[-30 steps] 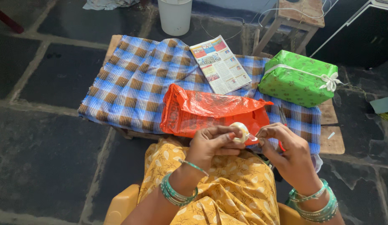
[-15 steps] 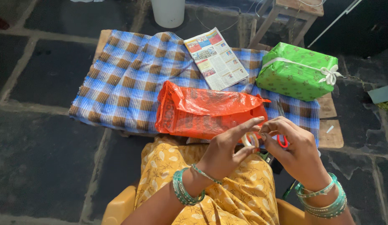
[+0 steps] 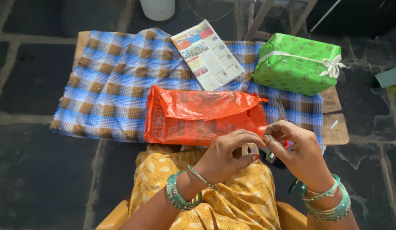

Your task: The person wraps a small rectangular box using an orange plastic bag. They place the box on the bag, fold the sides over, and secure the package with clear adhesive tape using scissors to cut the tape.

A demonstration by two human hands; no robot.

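My left hand (image 3: pixel 225 155) pinches the tape roll (image 3: pixel 249 149) low centre; right hand (image 3: pixel 298 149) closes fingers at its edge, probably picking the end, near the orange bag (image 3: pixel 202 115).

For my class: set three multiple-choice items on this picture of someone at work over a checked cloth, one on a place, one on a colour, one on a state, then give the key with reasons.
1. Where does the folded newspaper lie?
A. On the checked cloth, behind the orange bag
B. On the person's lap
C. On top of the green parcel

2. What colour is the ribbon round the wrapped parcel?
A. Red
B. White
C. Blue

3. How is the small tape roll held?
A. It lies free on the stone floor
B. It sits inside the orange bag
C. It is held in the left hand, with the right hand close against it

Key: 1 A, the paper rests on the cloth beyond the bag. 2 B, the bow is white on green paper. 3 C, the left fingers curl round the roll above the lap.
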